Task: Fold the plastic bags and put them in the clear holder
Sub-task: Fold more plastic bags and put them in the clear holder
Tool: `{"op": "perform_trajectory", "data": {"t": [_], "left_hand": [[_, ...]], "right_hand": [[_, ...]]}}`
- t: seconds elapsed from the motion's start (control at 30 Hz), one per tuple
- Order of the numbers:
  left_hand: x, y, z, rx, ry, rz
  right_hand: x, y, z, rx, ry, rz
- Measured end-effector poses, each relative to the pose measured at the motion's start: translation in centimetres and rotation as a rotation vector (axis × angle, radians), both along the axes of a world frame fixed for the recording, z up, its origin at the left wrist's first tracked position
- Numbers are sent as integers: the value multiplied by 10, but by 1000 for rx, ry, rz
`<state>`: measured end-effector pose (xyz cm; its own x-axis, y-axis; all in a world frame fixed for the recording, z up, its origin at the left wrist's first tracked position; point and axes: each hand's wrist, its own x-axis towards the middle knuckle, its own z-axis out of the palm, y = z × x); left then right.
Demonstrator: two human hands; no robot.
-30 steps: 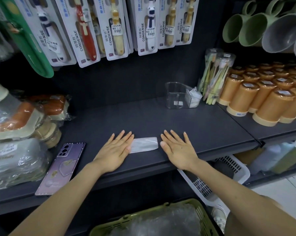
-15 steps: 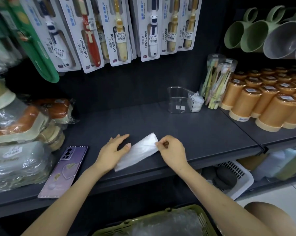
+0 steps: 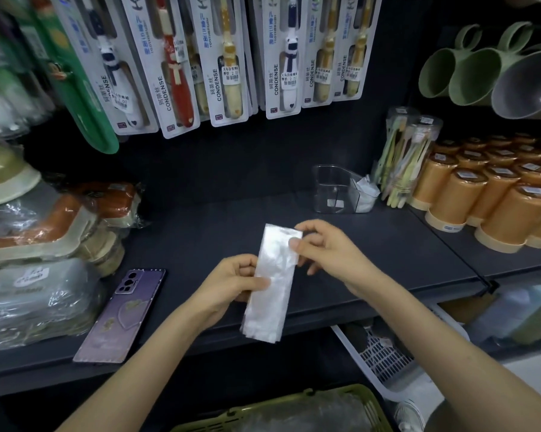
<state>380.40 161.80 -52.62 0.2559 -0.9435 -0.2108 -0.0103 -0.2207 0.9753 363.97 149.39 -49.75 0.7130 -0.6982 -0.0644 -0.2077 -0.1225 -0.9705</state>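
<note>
Both hands pinch the folded plastic bag (image 3: 270, 282) mid-frame: left hand (image 3: 232, 285) at its middle, right hand (image 3: 328, 254) near the top. It is a long, thin strip.

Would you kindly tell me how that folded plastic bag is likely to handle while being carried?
Probably floppy: the folded plastic bag hangs unsupported below the left hand. Likely very light, since that hand and the right hand carry it by pinches alone. Its glossy film may slip or unfold.
</note>
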Motion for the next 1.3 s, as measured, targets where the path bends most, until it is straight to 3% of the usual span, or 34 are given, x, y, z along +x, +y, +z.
{"op": "perform_trajectory", "data": {"t": [0.1, 0.2, 0.4, 0.53, 0.63, 0.8, 0.93, 1.0, 1.1, 1.3], "left_hand": [[-10, 2, -1, -29, 105, 107], [-19, 3, -4, -30, 144, 169], [-25, 4, -2, -41, 300, 245], [-19, 7, 6, -48, 472, 170], [-11, 8, 10, 54, 560, 120], [-8, 8, 15, 113, 201, -108], [-7, 1, 15, 65, -9, -44], [-8, -6, 14, 30, -113, -25], [-13, -18, 13, -14, -220, -30], [-24, -41, 8, -71, -263, -47]], "right_hand": [[-5, 25, -16, 237, -14, 55], [-4, 41, -27, 320, -74, 6], [1, 48, -24, 304, -180, -102], [1, 46, -21, 252, -254, -126], [-1, 41, -19, 141, -302, -97], [-6, 30, -16, 12, -249, -5], [-23, 5, -9, 231, -231, 193], [-26, -2, -6, 187, -135, 134], [-21, -5, -6, -83, -3, 15], [-28, -27, -5, -229, -92, -203]]}}
